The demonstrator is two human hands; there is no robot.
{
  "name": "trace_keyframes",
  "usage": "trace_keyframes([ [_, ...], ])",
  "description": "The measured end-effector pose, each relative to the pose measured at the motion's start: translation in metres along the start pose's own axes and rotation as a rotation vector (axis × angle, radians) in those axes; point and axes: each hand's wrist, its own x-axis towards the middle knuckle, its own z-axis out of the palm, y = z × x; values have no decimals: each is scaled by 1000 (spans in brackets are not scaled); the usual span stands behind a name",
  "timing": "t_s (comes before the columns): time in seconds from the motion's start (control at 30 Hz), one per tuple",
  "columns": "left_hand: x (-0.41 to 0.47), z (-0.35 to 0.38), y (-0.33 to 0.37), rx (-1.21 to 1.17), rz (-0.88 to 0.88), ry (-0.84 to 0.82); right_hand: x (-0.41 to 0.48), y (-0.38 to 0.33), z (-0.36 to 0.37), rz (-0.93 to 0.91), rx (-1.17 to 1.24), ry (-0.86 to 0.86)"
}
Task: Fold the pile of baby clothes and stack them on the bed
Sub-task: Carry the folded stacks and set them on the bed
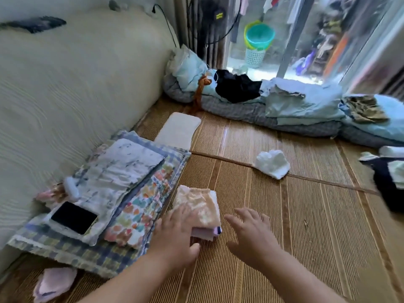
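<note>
A small folded stack [200, 212] of soft baby clothes is seen low in the centre of the frame, on a ribbed woven mat [284, 215] of tan and brown stripes; its top piece is pale peach and mottled, with pink and lilac layers showing at the near edge. The left hand [177, 234] is laid flat on the stack's near left corner, fingers spread and palm down, the thumb resting on the mat. The right hand [251, 230] is held just right of the stack, fingers spread, gripping nothing; contact with the mat cannot be told. Touching the stack on its left, a flat pile of folded cloths [113, 193] is seen: a checked blue one beneath, a bright floral one, and a pale printed one on top, on which a dark glossy phone [74, 217] lies. A crumpled white garment [272, 164] is seen right of centre on the mat. A flat white oblong pad [178, 130] lies above the pile. Rumpled blue bedding [306, 103] runs along the upper right.
</note>
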Motion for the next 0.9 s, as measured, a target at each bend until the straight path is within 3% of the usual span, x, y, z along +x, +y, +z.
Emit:
trace_keyframes([
  [0.17, 73, 15, -69, 29, 66, -88, 65, -38, 38, 153, 58, -64],
  [0.33, 169, 68, -92, -94, 56, -75, 150, -32, 91, 315, 330, -19],
  [0.47, 255, 135, -110, -161, -1, 13, 232, 5, 163, 484, 797, 39],
  [0.57, 300, 174, -128, -392, -207, -57, 275, 39, 212, 621, 1138, -46],
  [0.7, 338, 215, -157, -726, -334, -180, 305, 55, 261, 572, 1398, -151],
  [0.9, 356, 235, -166, -1010, -324, -227, 317, 57, 277, 509, 1431, -145],
])
